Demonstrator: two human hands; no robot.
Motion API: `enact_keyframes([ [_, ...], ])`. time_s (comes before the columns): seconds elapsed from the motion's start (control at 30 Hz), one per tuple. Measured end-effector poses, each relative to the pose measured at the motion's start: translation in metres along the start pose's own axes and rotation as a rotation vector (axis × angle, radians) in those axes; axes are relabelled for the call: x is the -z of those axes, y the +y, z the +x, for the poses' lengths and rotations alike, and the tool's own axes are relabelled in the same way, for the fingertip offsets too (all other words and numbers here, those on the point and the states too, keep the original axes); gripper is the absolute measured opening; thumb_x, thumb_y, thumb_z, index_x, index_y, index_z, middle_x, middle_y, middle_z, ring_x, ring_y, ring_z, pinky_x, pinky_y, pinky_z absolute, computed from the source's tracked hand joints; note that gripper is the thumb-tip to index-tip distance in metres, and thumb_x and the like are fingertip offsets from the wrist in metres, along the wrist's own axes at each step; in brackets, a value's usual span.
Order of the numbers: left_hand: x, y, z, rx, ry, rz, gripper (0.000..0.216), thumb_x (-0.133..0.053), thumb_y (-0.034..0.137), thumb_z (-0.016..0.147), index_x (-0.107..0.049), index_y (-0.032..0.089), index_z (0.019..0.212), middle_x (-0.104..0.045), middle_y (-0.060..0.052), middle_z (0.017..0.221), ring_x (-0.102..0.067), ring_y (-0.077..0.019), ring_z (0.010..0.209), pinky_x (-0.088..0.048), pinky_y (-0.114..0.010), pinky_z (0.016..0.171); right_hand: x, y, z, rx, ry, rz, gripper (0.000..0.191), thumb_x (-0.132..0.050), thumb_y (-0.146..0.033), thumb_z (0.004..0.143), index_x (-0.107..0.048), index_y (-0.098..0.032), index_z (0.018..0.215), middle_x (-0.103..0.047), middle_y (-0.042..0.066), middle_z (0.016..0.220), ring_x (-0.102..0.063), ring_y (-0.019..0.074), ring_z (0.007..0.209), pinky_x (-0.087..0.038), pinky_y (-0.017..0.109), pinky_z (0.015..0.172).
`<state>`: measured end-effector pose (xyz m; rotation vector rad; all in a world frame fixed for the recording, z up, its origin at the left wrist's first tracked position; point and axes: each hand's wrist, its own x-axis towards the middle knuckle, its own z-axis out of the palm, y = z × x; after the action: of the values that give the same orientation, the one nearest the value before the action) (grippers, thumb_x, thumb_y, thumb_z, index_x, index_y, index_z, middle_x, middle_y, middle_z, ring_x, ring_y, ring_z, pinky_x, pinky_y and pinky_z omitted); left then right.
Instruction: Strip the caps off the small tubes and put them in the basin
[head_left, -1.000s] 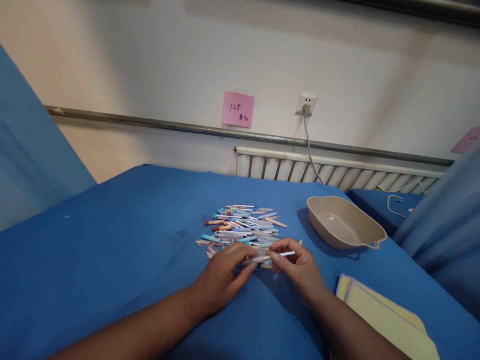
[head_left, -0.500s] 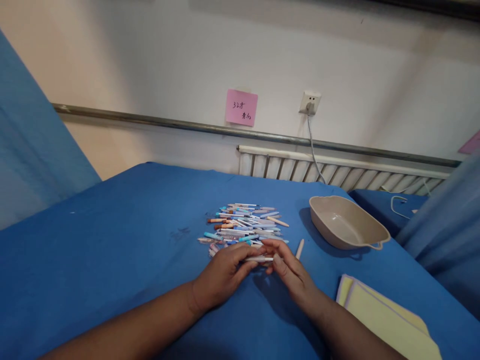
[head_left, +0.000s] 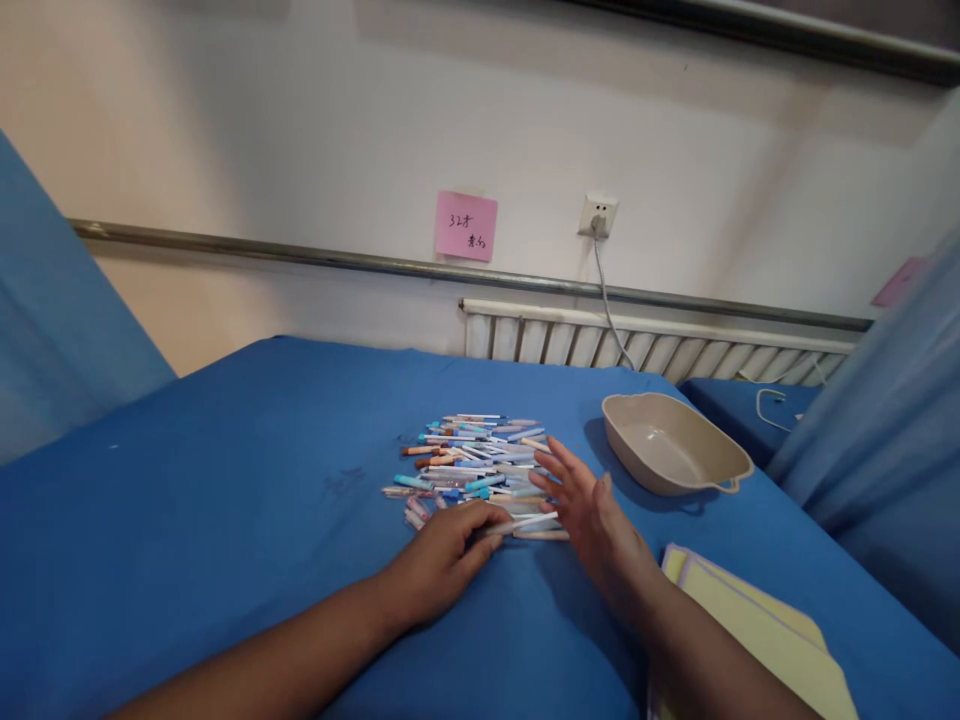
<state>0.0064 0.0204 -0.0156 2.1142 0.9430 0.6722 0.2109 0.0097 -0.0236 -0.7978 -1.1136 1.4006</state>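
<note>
In the head view, your left hand pinches one slim pen, its white end pointing right, at the near edge of the pen pile. Your right hand is open, fingers spread beside the pile's right side, gripping nothing. The work looks under way: one pen is in hand, the others lie loose in rough rows; which have been handled, you cannot tell. Those overlap too much to count, probably dozens. Also count one beige basin, at least two yellow cloths, two pink notes and one socket.
</note>
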Motion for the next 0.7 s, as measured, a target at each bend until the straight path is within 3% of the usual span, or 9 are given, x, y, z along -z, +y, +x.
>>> enact_keyframes([
  [0.13,-0.002,-0.004,0.003,0.131,0.012,-0.219,0.02,-0.053,0.035,0.085,-0.064,0.018,0.089,-0.064,-0.001,0.08,-0.056,-0.015,0.073,-0.043,-0.024,0.066,0.014,-0.007,0.007,0.027,0.269,-0.008,0.057,-0.046,-0.068,0.078,-0.062,-0.021,0.107,-0.063,0.012,0.112,-0.061,0.0243,0.095,-0.047,0.035,0.077],
  [0.23,-0.003,-0.006,0.007,0.238,0.037,-0.459,0.026,-0.056,0.04,0.083,-0.062,0.017,0.092,-0.067,-0.004,0.085,-0.058,-0.0137,0.07,-0.044,-0.024,0.066,0.027,-0.004,0.013,0.021,0.356,-0.051,0.041,-0.062,-0.055,0.075,-0.064,-0.018,0.094,-0.067,0.006,0.087,-0.061,0.0172,0.072,-0.047,0.028,0.066],
  [0.47,0.005,-0.013,0.012,0.353,0.092,-0.791,0.034,-0.063,0.043,0.078,-0.061,0.014,0.096,-0.068,-0.01,0.098,-0.062,-0.014,0.068,-0.046,-0.025,0.061,0.031,0.001,0.016,0.061,0.256,-0.343,0.033,-0.065,-0.048,0.072,-0.063,-0.017,0.084,-0.064,0.001,0.068,-0.055,0.0133,0.054,-0.043,0.026,0.053],
  [0.7,0.006,-0.017,0.013,0.374,0.086,-0.82,0.031,-0.062,0.041,0.08,-0.062,0.014,0.095,-0.069,-0.01,0.098,-0.062,-0.0137,0.068,-0.045,-0.023,0.06,0.029,0.004,0.006,0.123,0.131,-0.73,0.021,-0.052,-0.037,0.084,-0.063,-0.02,0.091,-0.067,0.003,0.074,-0.058,0.0159,0.061,-0.045,0.027,0.057],
])
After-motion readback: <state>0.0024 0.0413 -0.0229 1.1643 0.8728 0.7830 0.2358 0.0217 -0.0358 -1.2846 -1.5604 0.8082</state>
